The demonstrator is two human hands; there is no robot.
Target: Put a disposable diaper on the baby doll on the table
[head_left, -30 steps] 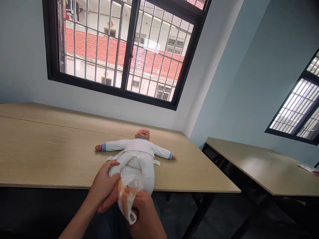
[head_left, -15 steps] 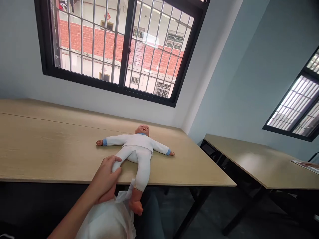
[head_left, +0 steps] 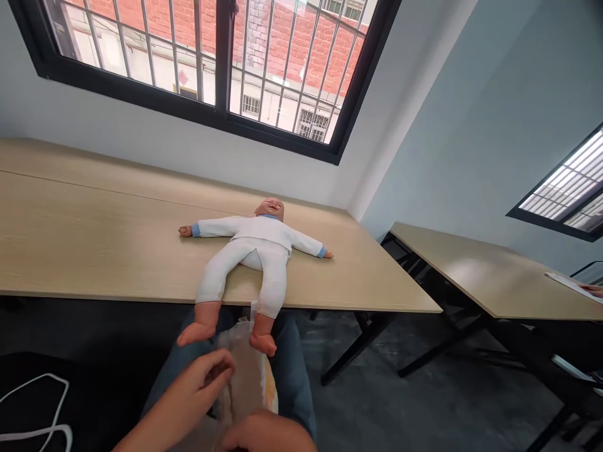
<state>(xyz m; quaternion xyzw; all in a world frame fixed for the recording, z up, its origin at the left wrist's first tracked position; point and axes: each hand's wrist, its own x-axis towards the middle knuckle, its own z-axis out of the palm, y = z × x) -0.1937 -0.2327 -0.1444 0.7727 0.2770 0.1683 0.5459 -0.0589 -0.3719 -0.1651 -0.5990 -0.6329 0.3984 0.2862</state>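
Note:
A doll (head_left: pixel 264 235) in a white outfit with blue cuffs lies face up on the table (head_left: pixel 108 251), its bare feet hanging past the front edge. Below the feet, a whitish diaper (head_left: pixel 247 370) with a yellowish patterned edge lies over my lap. My left hand (head_left: pixel 205 386) is at the diaper's left side, its thumb and fingers curled toward each other; whatever is between them cannot be made out. Low in the picture, my right hand (head_left: pixel 273 432) is against the diaper's lower part, its fingertips mostly hidden.
A second table (head_left: pixel 466 270) stands at the right, with a white sheet (head_left: pixel 572 287) and part of another person's hand (head_left: pixel 592 290) at its far edge. A white cable (head_left: pixel 59 402) is at the lower left. A barred window (head_left: pixel 221 63) is behind the table.
My left hand has let go of the doll's leg and moved down to the diaper. My right hand has come into view. The diaper appears more spread out, and the view has tilted down.

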